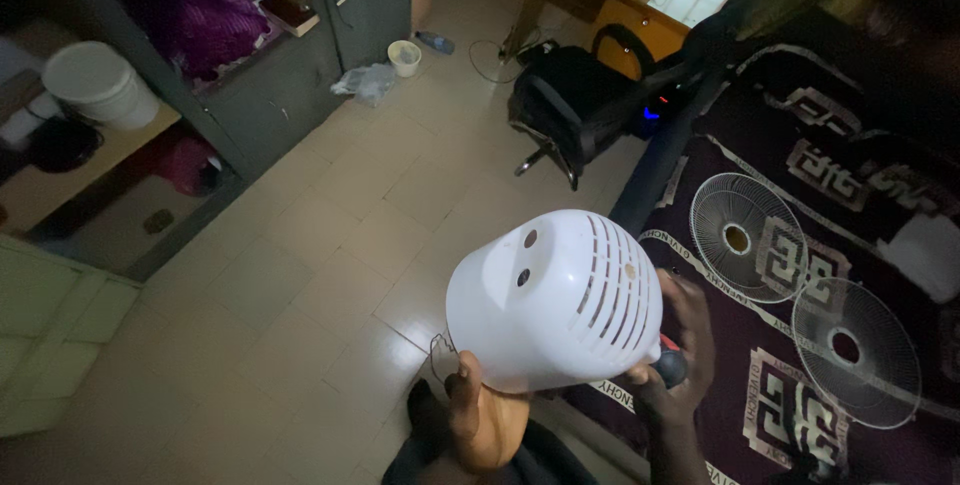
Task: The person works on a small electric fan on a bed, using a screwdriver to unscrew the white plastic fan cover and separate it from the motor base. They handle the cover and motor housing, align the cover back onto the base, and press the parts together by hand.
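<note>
Nearest, the left hand (478, 415) has its grip closed on the lower rim of a white vented fan motor cover (555, 300), held up over the tiled floor (330, 245). The right hand (672, 345) clasps the cover's right side. Farther right, two wire fan guards (748, 237) lie on the patterned bed (800, 395).

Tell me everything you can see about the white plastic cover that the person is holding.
The white plastic fan motor cover is a rounded, dome-like shell of smooth, slightly glossy plastic. One side has rows of long vent slots; the other has two small round holes. It is held in the air above the tiled floor. The left hand grips its lower rim, and the right hand supports its slotted side.
</note>
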Tool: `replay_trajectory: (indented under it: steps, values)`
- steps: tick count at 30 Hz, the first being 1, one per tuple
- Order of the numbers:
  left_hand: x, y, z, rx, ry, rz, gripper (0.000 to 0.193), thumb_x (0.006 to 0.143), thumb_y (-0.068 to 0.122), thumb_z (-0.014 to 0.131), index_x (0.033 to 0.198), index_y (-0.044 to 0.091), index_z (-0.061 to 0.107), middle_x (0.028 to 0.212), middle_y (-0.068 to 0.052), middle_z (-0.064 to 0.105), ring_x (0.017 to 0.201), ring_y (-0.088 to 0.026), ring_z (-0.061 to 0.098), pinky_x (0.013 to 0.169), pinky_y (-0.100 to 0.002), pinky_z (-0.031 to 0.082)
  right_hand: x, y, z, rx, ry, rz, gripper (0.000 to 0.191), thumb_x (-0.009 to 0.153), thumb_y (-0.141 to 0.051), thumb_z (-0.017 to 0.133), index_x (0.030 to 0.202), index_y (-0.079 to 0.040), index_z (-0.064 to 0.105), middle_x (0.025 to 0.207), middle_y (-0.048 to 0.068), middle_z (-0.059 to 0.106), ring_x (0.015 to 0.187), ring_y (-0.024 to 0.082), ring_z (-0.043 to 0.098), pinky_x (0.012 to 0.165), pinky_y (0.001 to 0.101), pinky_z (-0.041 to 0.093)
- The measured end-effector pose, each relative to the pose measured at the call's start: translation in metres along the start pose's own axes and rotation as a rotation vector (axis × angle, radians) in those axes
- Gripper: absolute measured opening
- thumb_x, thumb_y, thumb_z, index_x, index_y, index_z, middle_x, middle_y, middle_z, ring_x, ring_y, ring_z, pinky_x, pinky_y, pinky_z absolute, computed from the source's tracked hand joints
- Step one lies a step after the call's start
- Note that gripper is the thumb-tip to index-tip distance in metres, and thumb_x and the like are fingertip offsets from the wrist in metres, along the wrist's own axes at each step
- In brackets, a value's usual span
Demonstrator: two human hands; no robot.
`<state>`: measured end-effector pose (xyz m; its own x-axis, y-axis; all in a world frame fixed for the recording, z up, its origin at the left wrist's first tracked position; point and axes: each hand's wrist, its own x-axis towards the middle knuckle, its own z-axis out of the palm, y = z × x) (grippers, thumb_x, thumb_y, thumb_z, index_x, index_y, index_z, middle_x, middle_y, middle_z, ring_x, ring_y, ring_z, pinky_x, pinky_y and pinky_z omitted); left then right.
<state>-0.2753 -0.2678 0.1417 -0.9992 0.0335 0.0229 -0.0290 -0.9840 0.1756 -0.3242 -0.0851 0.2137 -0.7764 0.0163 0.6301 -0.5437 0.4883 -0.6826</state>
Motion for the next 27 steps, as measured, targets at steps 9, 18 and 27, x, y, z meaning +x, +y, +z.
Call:
replay_trajectory:
  steps: [9, 18, 27]
  values:
    - [-0.005, -0.001, 0.013, 0.056, 0.084, -0.047, 0.089, 0.095, 0.053, 0.059, 0.159, 0.005, 0.020, 0.157, -0.021, 0.037, 0.143, -0.039, 0.039, 0.114, -0.060, 0.036, -0.002, -0.004, -0.006, 0.040, 0.005, 0.041, 0.096, 0.089, -0.074, 0.068, 0.146, 0.002, 0.053, 0.138, 0.020, 0.058, 0.131, 0.031, 0.061, 0.112, 0.0453, 0.051]
    - [-0.002, 0.002, 0.017, 0.071, 0.106, -0.051, 0.086, 0.094, 0.050, 0.059, 0.158, 0.009, 0.021, 0.156, -0.020, 0.040, 0.144, -0.038, 0.041, 0.116, -0.062, 0.035, 0.001, -0.008, -0.007, 0.000, -0.015, 0.059, 0.096, 0.088, -0.074, 0.067, 0.147, 0.001, 0.053, 0.135, 0.018, 0.059, 0.128, 0.030, 0.062, 0.111, 0.0457, 0.051]
    - [-0.006, 0.006, 0.015, 0.024, 0.015, -0.014, 0.084, 0.098, 0.048, 0.061, 0.157, 0.000, 0.027, 0.156, -0.018, 0.042, 0.145, -0.035, 0.040, 0.119, -0.057, 0.031, -0.002, -0.014, -0.002, 0.021, -0.014, 0.068, 0.092, 0.091, -0.070, 0.068, 0.146, 0.001, 0.053, 0.140, 0.021, 0.058, 0.134, 0.032, 0.059, 0.116, 0.0495, 0.049]
